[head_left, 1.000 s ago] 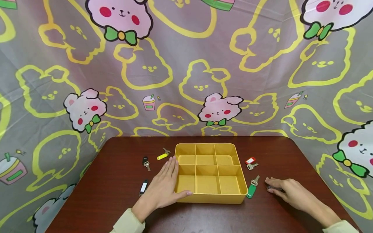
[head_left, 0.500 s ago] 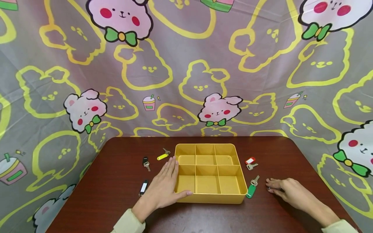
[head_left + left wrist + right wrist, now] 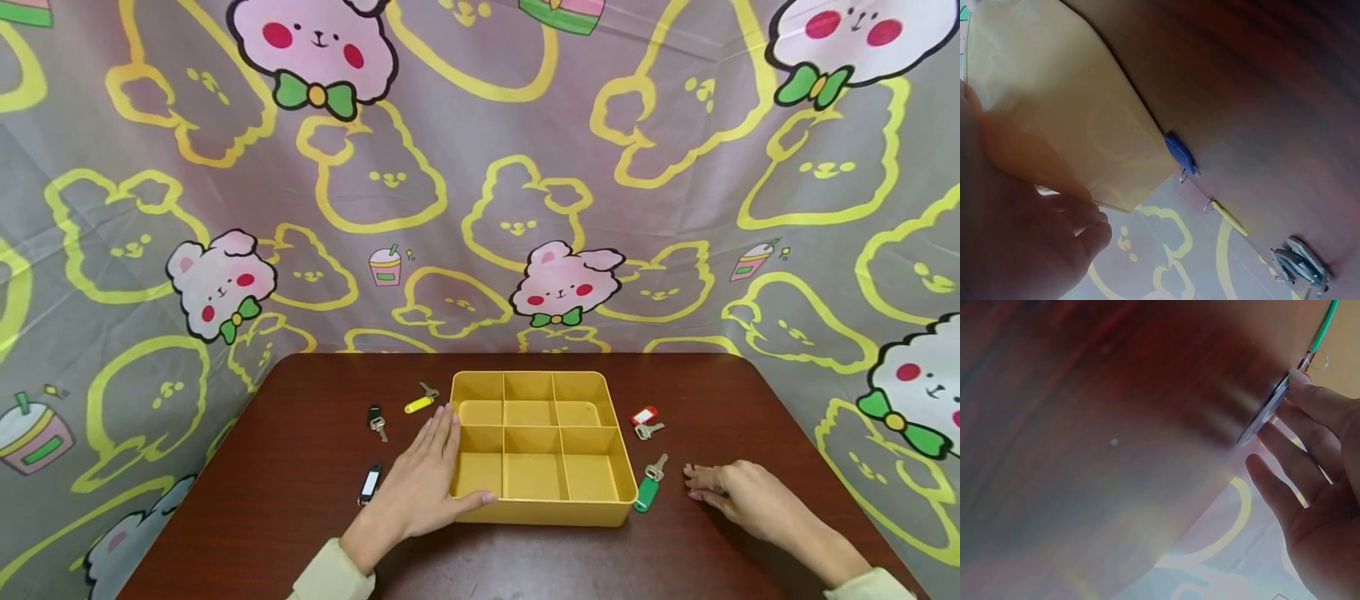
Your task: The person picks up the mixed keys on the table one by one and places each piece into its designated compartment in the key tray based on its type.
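One thin dark tag (image 3: 1265,414) pinched in right grip (image 3: 750,497); shallow hold could let it slip. Left grip (image 3: 420,477) straight-fingered against yellow box (image 3: 551,513); hard push could shift it.

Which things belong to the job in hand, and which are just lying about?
In the job:
yellow six-compartment box, touched by left hand
flat dark-edged piece, partly hidden, pinched by right hand

Apparently lying about:
green plastic tag with key
red tag with key
yellow tag with key
black tag with key
white-labelled black tag
blue plastic tag
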`<state>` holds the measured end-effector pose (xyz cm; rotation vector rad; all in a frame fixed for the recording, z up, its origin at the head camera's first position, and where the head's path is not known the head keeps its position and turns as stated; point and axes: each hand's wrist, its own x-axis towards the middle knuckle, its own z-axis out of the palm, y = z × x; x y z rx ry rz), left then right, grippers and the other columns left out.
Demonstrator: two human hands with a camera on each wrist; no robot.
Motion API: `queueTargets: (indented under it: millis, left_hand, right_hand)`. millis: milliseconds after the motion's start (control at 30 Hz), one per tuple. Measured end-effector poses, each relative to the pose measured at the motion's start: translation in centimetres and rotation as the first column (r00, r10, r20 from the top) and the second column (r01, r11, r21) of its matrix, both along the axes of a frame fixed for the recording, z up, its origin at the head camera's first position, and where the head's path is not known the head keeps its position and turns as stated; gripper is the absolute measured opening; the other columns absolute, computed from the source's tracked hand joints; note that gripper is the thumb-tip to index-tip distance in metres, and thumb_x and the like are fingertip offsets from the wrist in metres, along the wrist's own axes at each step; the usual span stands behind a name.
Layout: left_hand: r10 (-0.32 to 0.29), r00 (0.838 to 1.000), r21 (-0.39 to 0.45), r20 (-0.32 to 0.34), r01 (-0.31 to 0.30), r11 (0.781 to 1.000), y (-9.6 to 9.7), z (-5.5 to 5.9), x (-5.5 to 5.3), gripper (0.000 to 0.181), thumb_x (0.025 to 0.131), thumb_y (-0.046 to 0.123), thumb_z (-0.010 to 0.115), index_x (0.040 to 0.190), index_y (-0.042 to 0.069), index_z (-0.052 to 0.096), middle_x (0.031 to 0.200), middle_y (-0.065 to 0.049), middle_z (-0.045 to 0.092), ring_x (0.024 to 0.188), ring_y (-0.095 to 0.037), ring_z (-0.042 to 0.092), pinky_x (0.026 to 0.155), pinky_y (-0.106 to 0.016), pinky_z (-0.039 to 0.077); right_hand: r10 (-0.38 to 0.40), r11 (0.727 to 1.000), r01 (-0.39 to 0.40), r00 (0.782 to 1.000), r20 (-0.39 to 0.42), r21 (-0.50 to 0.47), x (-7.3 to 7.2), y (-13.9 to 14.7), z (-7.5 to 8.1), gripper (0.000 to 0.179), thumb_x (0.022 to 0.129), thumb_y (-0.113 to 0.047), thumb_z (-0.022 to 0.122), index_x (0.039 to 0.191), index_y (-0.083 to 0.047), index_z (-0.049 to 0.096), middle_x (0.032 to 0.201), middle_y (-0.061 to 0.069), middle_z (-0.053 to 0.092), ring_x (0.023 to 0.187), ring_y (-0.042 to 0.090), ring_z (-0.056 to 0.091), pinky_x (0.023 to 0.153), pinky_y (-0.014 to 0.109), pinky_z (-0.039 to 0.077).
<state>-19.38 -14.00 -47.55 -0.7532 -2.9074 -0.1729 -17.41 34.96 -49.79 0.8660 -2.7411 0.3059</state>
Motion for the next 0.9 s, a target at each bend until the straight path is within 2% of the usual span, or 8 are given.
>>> queueTargets:
  millis: [133, 267, 433, 533, 733, 900]
  left_hand:
    - [0.001, 1.0, -0.001, -0.001, -0.001, 1.0, 0.0, -0.1, 0.0, 0.122, 0.089, 0.093, 0.037, 0.165, -0.002, 0.024, 0.176, -0.022, 0.014, 0.166, -0.032, 0.014, 0.134, -0.046, 0.025]
    - [0.002, 1.0, -0.003, 0.008, -0.002, 1.0, 0.0, 0.1, 0.1, 0.124, 0.088, 0.094, 0.033, 0.165, -0.002, 0.022, 0.176, -0.021, 0.013, 0.166, -0.031, 0.013, 0.134, -0.046, 0.024]
    - [0.001, 1.0, -0.006, 0.012, 0.0, 1.0, 0.0, 0.0, 0.0, 0.124, 0.088, 0.094, 0.032, 0.166, -0.001, 0.02, 0.176, -0.022, 0.012, 0.166, -0.032, 0.013, 0.134, -0.046, 0.024]
    - [-0.002, 1.0, -0.006, 0.008, 0.002, 1.0, 0.0, 0.0, 0.0, 0.123, 0.088, 0.094, 0.032, 0.166, -0.001, 0.02, 0.176, -0.022, 0.013, 0.166, -0.032, 0.013, 0.134, -0.045, 0.023]
    - [-0.002, 1.0, -0.003, 0.005, 0.002, 1.0, 0.0, 0.0, 0.0, 0.123, 0.088, 0.094, 0.032, 0.166, -0.001, 0.021, 0.176, -0.022, 0.013, 0.166, -0.031, 0.012, 0.135, -0.045, 0.023]
    - [0.0, 1.0, 0.007, 0.017, 0.0, 1.0, -0.1, 0.0, 0.0, 0.123, 0.088, 0.094, 0.031, 0.166, -0.001, 0.02, 0.177, -0.021, 0.011, 0.166, -0.031, 0.011, 0.135, -0.046, 0.022]
  right_hand:
    - [0.004, 1.0, -0.003, 1.0, 0.002, -0.013, 0.0, -0.1, 0.0, 0.009, 0.081, -0.015, 0.088, 0.086, -0.021, 0.083, 0.082, -0.008, 0.082, 0.077, 0.007, 0.078, 0.06, 0.028, 0.06]
    - [0.023, 0.999, -0.024, 0.999, -0.031, -0.027, -0.1, -0.2, 0.0, 0.01, 0.08, -0.016, 0.089, 0.084, -0.022, 0.083, 0.08, -0.011, 0.08, 0.074, 0.002, 0.075, 0.058, 0.024, 0.058]
    - [0.021, 0.998, -0.026, 0.997, -0.074, -0.06, -0.1, -0.4, 0.4, 0.012, 0.077, -0.017, 0.091, 0.084, -0.024, 0.083, 0.084, -0.009, 0.082, 0.08, -0.002, 0.075, 0.063, 0.011, 0.054]
    - [-0.006, 0.997, 0.001, 0.999, -0.054, -0.078, 0.1, -0.5, 1.0, 0.012, 0.077, -0.016, 0.09, 0.085, -0.024, 0.084, 0.09, -0.005, 0.084, 0.085, 0.0, 0.077, 0.069, 0.005, 0.052]
    - [-0.052, 0.996, 0.05, 0.998, -0.021, -0.076, 0.3, -0.7, 2.3, 0.013, 0.08, -0.015, 0.089, 0.091, -0.021, 0.087, 0.098, -0.002, 0.084, 0.088, -0.001, 0.077, 0.07, 0.004, 0.051]
    - [-0.043, 0.994, 0.04, 0.999, -0.032, -0.098, 0.2, -0.6, 3.1, 0.016, 0.079, -0.011, 0.089, 0.093, -0.02, 0.086, 0.092, -0.008, 0.083, 0.083, -0.009, 0.071, 0.064, 0.005, 0.048]
